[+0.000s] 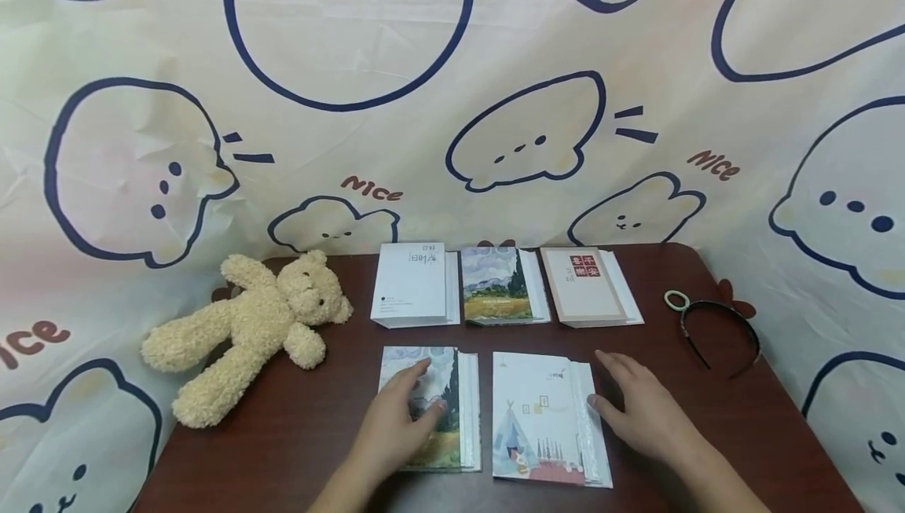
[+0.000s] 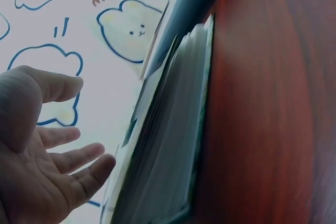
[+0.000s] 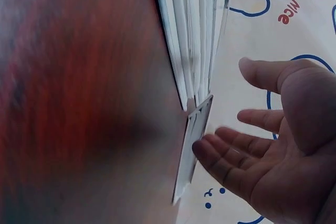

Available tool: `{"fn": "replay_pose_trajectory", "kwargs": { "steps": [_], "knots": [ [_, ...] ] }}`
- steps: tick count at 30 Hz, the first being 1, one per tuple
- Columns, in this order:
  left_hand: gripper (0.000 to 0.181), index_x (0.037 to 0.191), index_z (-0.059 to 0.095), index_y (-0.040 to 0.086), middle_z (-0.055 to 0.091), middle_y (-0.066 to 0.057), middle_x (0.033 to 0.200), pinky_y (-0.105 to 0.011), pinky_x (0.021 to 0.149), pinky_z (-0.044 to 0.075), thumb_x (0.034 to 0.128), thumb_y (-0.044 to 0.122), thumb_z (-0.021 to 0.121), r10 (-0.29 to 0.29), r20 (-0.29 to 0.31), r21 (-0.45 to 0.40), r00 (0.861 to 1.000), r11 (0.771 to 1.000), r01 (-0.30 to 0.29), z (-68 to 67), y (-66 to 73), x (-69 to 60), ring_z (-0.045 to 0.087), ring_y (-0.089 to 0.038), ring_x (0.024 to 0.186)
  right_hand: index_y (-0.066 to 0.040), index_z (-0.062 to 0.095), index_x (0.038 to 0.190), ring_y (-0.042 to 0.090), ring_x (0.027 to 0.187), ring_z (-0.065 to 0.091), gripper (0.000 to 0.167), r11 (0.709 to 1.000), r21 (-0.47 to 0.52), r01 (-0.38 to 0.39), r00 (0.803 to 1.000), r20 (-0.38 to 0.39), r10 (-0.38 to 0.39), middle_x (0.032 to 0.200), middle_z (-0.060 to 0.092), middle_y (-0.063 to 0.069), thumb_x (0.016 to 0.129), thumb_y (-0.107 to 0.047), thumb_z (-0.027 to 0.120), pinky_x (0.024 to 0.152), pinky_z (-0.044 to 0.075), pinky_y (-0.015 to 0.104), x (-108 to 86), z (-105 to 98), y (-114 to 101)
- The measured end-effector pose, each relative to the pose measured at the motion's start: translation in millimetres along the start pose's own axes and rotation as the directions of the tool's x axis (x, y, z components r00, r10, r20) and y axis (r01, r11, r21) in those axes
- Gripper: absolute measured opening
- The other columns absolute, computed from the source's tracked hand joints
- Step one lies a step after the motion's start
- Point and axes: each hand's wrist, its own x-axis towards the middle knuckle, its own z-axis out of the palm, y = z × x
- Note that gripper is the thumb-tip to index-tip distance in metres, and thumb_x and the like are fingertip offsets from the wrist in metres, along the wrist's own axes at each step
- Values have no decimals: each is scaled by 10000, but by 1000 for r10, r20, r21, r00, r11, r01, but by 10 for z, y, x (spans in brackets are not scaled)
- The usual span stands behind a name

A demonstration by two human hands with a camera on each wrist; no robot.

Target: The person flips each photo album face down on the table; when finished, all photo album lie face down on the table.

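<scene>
My left hand (image 1: 399, 423) is over a photo album (image 1: 445, 450) with a painted landscape cover, fingers loosely spread. The left wrist view shows the hand (image 2: 52, 166) with nothing in its grasp beside the album's fanned pages (image 2: 163, 145). To the right lies a white photo album (image 1: 526, 387) with a blue tent drawing. Just past that album's right edge is my right hand (image 1: 646, 407), its thumb close to the page edges; whether it touches them I cannot tell. In the right wrist view the fingers (image 3: 236, 153) are relaxed and hold nothing.
Behind, a row holds a plain white album (image 1: 410, 285), another landscape album (image 1: 495, 285) and a cream album (image 1: 583, 285) with a red square. A plush bear (image 1: 261, 316) lies at left, a black headband (image 1: 721, 309) at right. Printed cloth (image 1: 523, 42) hangs behind the brown table (image 1: 311, 411).
</scene>
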Motion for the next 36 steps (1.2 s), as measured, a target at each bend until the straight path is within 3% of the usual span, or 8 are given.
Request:
{"fn": "replay_pose_trajectory", "kwargs": {
  "steps": [4,8,14,23,30,36],
  "knots": [
    [621,1491,546,85,636,-104,1377,-427,856,572,948,291,767,5,40,-70,999,998,-2,115,43,-2,665,-276,1101,-29,546,1478,417,1259,587,695,999,33,-8,1000,12,8,1410,584,214,888,-275,821,986,499,635,-27,51,-45],
    [603,1485,542,57,657,-107,1342,-325,793,569,959,263,753,13,79,-152,997,988,-1,209,80,9,668,-257,1046,-40,567,1462,276,1070,664,665,995,90,-39,998,45,35,1373,613,156,892,-269,822,890,573,527,-40,69,-76],
    [610,1501,514,35,672,-136,1311,-313,840,584,983,278,725,-4,171,-268,985,962,51,304,146,10,687,-231,1044,-62,603,1429,177,1002,645,620,989,135,-58,994,100,45,1351,633,105,898,-299,819,855,585,454,-68,79,-103],
    [595,1510,509,48,706,-152,1266,-301,876,587,974,213,709,-4,234,-323,972,943,82,450,251,14,727,-217,1055,-93,638,1390,99,976,638,559,984,174,-29,993,116,9,1318,645,48,910,-324,809,806,572,343,-113,113,-131],
    [628,1531,501,93,743,-68,1182,-339,838,594,983,314,712,-49,337,-315,940,935,162,523,275,4,725,-150,1010,-119,655,1378,91,930,593,546,984,171,-52,989,145,27,1269,656,12,897,-317,821,790,547,330,-127,123,-191],
    [642,1514,521,68,758,-38,1113,-315,836,588,969,334,733,-17,364,-317,931,938,141,592,272,-25,728,-103,968,-174,687,1342,67,911,569,494,986,158,-46,988,154,21,1234,650,-29,893,-330,823,784,540,321,-130,157,-226]
  ]
}}
